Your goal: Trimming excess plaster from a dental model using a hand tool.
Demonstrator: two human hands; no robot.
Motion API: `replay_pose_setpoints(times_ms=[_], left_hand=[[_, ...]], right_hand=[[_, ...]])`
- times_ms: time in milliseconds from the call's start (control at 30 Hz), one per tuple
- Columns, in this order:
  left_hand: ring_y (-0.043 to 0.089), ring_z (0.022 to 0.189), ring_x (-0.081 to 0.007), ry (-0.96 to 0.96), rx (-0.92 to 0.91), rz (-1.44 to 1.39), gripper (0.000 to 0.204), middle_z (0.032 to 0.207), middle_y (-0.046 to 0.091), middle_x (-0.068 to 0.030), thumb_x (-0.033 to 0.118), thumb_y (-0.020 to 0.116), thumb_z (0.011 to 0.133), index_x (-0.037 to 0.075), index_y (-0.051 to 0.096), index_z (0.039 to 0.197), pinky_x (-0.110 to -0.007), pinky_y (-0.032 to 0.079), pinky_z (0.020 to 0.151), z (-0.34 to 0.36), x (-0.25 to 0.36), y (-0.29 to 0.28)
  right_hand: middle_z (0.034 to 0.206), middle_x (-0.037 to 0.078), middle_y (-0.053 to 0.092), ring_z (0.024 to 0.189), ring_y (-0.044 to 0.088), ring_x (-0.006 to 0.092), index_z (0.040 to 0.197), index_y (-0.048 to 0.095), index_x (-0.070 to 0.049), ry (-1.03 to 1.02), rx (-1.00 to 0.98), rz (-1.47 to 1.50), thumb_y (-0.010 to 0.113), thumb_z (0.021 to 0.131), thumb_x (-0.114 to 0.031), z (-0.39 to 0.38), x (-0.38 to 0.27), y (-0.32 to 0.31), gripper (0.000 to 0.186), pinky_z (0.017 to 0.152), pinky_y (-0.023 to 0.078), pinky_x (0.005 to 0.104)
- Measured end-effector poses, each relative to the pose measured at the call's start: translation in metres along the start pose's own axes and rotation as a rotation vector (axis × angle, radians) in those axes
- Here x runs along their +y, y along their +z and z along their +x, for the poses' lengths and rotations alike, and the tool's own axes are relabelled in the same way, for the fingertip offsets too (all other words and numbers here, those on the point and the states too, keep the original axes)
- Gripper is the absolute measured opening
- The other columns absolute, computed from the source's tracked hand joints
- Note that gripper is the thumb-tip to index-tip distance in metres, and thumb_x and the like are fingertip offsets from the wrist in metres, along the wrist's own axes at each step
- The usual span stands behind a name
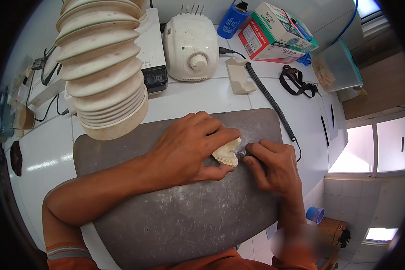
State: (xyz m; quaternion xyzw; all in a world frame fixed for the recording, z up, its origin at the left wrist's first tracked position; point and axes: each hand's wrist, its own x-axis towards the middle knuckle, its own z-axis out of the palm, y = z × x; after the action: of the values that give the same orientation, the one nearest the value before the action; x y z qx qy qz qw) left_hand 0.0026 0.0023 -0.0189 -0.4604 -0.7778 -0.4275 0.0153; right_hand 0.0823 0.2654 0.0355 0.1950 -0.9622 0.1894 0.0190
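Note:
My left hand (195,144) grips a cream dental cast (225,153), a curved model with a row of teeth, between thumb and fingers over a worn grey board (180,225). Just right of the cast, my right hand (272,166) has its fingers curled, thumb and index finger close together around something small near the board that I cannot make out. Part of the cast is hidden by my left fingers.
A ribbed extraction hose (103,76) hangs at upper left. Behind the board sit a white control unit (191,47), a cream holder (238,76), a coiled cord (270,101), a blue can (232,20), boxes (272,38), a dark strap (292,83) and a plastic bin (342,67).

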Motion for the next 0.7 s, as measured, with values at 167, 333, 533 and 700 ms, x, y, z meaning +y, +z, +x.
replay_pose_setpoints(times_ms=[167,333,533,700], left_hand=[[0.070,0.109,-0.0336,-0.009,-0.009,-0.023,0.070,0.117,0.074,-0.0135,0.033,0.097,0.082,0.006,0.074,0.142,-0.046,0.056,0.099,0.0008,-0.0021,-0.0011],[0.069,0.107,-0.0339,-0.022,-0.003,-0.028,0.070,0.116,0.074,-0.0135,0.032,0.097,0.081,0.006,0.074,0.142,-0.046,0.057,0.098,0.0000,-0.0017,-0.0016],[0.070,0.109,-0.0343,-0.006,-0.004,-0.027,0.070,0.117,0.075,-0.0140,0.031,0.097,0.080,0.006,0.075,0.141,-0.046,0.057,0.099,-0.0003,-0.0025,-0.0015],[0.071,0.110,-0.0348,-0.028,-0.002,-0.057,0.070,0.119,0.076,-0.0147,0.030,0.098,0.079,0.005,0.074,0.140,-0.046,0.057,0.099,0.0000,-0.0027,-0.0022]], right_hand=[[0.080,0.010,0.064,0.064,0.067,0.0331,0.104,0.077,-0.008,0.055,0.058,0.011,0.083,0.098,-0.020,-0.0014,-0.0004,0.0061,0.015,0.059,0.050,0.0447],[0.081,0.010,0.064,0.065,0.068,0.0330,0.105,0.077,-0.008,0.078,0.073,0.015,0.083,0.098,-0.019,-0.0015,-0.0012,0.0070,0.015,0.059,0.050,0.0447],[0.081,0.010,0.064,0.065,0.068,0.0331,0.106,0.076,-0.008,0.011,0.027,0.000,0.082,0.099,-0.019,-0.0012,0.0010,0.0052,0.014,0.059,0.050,0.0446],[0.080,0.010,0.063,0.065,0.068,0.0333,0.105,0.076,-0.009,0.015,0.056,-0.011,0.082,0.099,-0.020,-0.0018,0.0006,0.0081,0.014,0.059,0.050,0.0449]])
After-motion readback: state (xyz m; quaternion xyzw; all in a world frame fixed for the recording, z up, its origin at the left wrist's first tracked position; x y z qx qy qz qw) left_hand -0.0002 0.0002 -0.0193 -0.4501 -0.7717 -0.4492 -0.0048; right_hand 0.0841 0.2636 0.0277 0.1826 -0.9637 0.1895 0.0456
